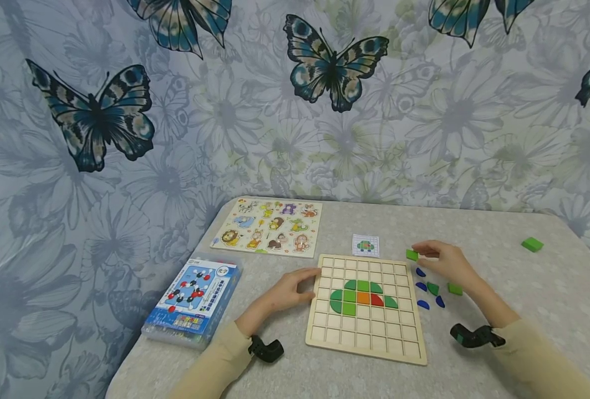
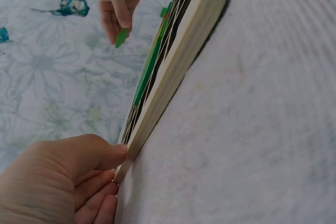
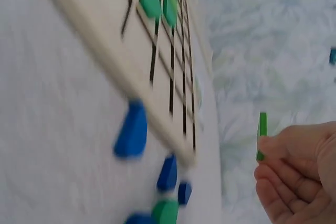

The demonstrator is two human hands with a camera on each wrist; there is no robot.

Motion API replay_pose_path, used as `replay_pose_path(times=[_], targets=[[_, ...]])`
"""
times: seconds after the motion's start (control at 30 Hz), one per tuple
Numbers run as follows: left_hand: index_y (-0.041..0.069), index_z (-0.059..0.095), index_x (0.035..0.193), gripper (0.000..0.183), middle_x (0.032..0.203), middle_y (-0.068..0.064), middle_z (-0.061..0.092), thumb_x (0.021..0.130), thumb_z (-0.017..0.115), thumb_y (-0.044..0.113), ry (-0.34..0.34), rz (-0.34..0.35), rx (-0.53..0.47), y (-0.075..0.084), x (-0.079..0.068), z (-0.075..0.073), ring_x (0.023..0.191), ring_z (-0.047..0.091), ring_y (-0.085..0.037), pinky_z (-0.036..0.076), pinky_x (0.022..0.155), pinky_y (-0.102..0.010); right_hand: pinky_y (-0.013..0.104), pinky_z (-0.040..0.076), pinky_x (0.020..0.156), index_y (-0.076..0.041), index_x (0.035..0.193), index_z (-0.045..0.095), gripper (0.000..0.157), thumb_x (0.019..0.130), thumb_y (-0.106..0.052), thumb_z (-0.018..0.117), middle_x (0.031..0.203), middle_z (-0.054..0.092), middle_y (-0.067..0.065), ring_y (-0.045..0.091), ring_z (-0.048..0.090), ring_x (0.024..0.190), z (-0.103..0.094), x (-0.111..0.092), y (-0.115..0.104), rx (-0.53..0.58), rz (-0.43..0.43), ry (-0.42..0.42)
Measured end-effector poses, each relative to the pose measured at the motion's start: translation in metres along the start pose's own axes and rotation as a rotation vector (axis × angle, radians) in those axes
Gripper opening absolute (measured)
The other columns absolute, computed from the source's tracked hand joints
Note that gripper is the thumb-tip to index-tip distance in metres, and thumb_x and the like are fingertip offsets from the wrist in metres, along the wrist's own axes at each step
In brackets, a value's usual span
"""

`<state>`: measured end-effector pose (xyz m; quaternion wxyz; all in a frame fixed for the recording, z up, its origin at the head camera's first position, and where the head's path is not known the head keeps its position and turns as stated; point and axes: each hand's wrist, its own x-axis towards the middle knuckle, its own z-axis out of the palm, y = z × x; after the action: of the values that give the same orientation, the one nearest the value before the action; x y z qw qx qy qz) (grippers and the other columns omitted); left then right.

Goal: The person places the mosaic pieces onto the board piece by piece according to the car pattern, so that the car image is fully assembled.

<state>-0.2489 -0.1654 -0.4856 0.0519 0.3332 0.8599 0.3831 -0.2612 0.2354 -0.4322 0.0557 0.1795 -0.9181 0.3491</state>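
A wooden grid board (image 1: 365, 349) lies on the table, with green, orange and red tiles forming a shape in its cells. At its left edge, my left hand (image 1: 291, 289) holds the board between thumb and fingers; the left wrist view shows the thumb (image 2: 107, 153) against the rim. Beyond the board's upper right corner, my right hand (image 1: 442, 259) pinches a green square tile (image 1: 412, 255) by its edge, raised off the table in the right wrist view. Below that hand lie several blue tiles (image 1: 422, 304), a dark green tile (image 1: 432, 288) and another green square (image 1: 454, 288).
A small pattern card (image 1: 365, 245) lies behind the board. An animal puzzle board (image 1: 270, 226) is at the back left, with a boxed set (image 1: 195, 299) in front of it. A green block (image 1: 532, 244) sits far right. A patterned wall (image 1: 400, 138) rises behind the table.
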Motion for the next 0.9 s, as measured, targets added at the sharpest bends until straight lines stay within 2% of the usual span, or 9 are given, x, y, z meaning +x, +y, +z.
replay_pose_path(times=[0.17, 0.37, 0.5, 0.8, 0.9], targets=[[0.004, 0.044, 0.141, 0.057, 0.142, -0.010, 0.044, 0.089, 0.065, 0.013, 0.000, -0.012, -0.021, 0.002, 0.000, -0.001, 0.133, 0.035, -0.025, 0.028, 0.109, -0.040, 0.051, 0.050, 0.084, 0.004, 0.119, 0.060, 0.034, 0.086, -0.003, 0.067, 0.113, 0.062, 0.022, 0.041, 0.058, 0.102, 0.012, -0.011, -0.032, 0.001, -0.044, 0.036], [0.004, 0.044, 0.141, 0.057, 0.142, -0.009, 0.044, 0.088, 0.066, 0.012, -0.001, -0.027, -0.029, 0.002, 0.000, -0.001, 0.134, 0.035, -0.023, 0.028, 0.109, -0.040, 0.050, 0.050, 0.083, 0.002, 0.115, 0.063, 0.033, 0.083, -0.001, 0.069, 0.110, 0.064, 0.016, 0.037, 0.060, 0.099, 0.030, -0.026, -0.057, 0.035, -0.077, 0.039], [0.004, 0.044, 0.141, 0.057, 0.142, -0.009, 0.044, 0.088, 0.066, 0.011, -0.004, -0.029, -0.030, 0.002, 0.000, 0.000, 0.134, 0.034, -0.023, 0.029, 0.109, -0.040, 0.046, 0.052, 0.081, -0.001, 0.112, 0.065, 0.031, 0.081, -0.002, 0.072, 0.108, 0.066, 0.012, 0.032, 0.062, 0.096, 0.042, -0.035, -0.067, 0.063, -0.093, 0.034], [0.003, 0.044, 0.141, 0.057, 0.142, -0.010, 0.043, 0.089, 0.065, 0.011, -0.005, -0.021, -0.030, 0.002, 0.000, 0.000, 0.134, 0.034, -0.023, 0.029, 0.109, -0.040, 0.040, 0.053, 0.080, -0.004, 0.109, 0.066, 0.029, 0.081, -0.003, 0.073, 0.105, 0.066, 0.004, 0.025, 0.063, 0.094, 0.069, -0.054, -0.076, 0.088, -0.169, -0.053], [0.004, 0.044, 0.141, 0.057, 0.143, -0.010, 0.043, 0.089, 0.065, 0.011, -0.004, -0.023, -0.031, 0.001, 0.000, 0.000, 0.134, 0.034, -0.023, 0.029, 0.109, -0.040, 0.039, 0.053, 0.081, -0.006, 0.110, 0.066, 0.028, 0.082, -0.005, 0.072, 0.107, 0.065, 0.001, 0.023, 0.062, 0.096, 0.077, -0.058, -0.078, 0.124, -0.155, -0.086]])
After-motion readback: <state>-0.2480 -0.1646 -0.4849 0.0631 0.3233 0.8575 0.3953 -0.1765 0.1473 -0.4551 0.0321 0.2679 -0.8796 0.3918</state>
